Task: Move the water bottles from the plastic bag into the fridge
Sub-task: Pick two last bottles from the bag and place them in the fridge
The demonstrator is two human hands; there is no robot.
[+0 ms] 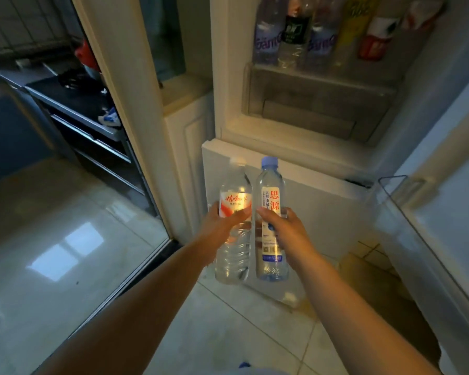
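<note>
My left hand (222, 221) grips a clear water bottle with a red-and-white label and white cap (234, 255). My right hand (284, 228) holds a second water bottle with a blue cap and white label (270, 185). Both bottles are upright, side by side, in front of the fridge's closed lower door (322, 212). The upper fridge compartment (309, 125) stands open above them, with several bottles (295, 36) standing on a shelf inside. The plastic bag is not in view.
The open fridge door with its clear shelf rail (398, 201) is at the right. A cream door frame (136, 104) and glass sliding door (65, 212) stand at the left, with a dark kitchen counter (73, 104) behind. A cardboard piece (368, 274) lies on the tiled floor.
</note>
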